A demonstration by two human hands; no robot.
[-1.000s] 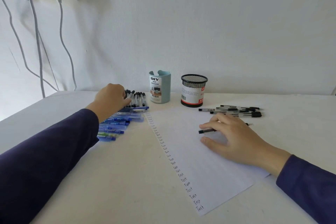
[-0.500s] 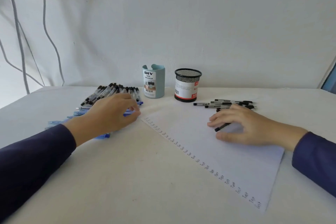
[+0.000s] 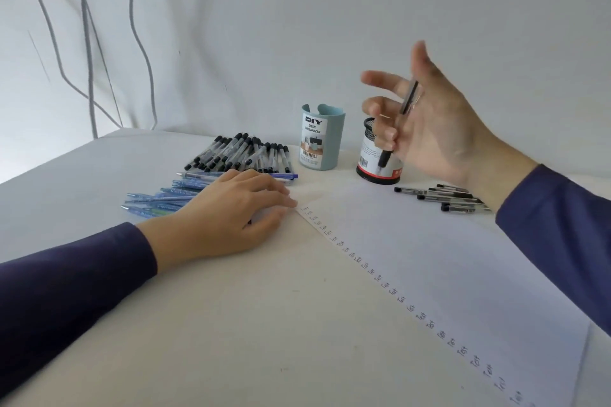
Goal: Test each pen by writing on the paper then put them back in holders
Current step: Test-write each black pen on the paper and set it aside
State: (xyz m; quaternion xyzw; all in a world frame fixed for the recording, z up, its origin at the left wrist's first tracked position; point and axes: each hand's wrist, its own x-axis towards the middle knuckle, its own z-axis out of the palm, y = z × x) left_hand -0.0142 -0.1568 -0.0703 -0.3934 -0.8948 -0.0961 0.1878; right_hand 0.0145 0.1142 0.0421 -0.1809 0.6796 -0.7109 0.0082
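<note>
Right hand (image 3: 429, 129) is raised, its lower fingers curled round a black pen (image 3: 396, 129), tip down, in front of the mesh holder (image 3: 367, 157); index and thumb splayed. Judgement: re-seat into a writing grip, then bring the tip to the paper (image 3: 446, 258) beside the "Test" column. Left hand (image 3: 231, 221) lies flat, fingers relaxed, at the paper's corner; it should steady the sheet. White table (image 3: 231, 324), bare wall, cables (image 3: 86, 43) at left.

Right hand (image 3: 429, 132) holds pen (image 3: 385, 155) aloft; left hand (image 3: 228, 221) on table (image 3: 231, 324).
</note>
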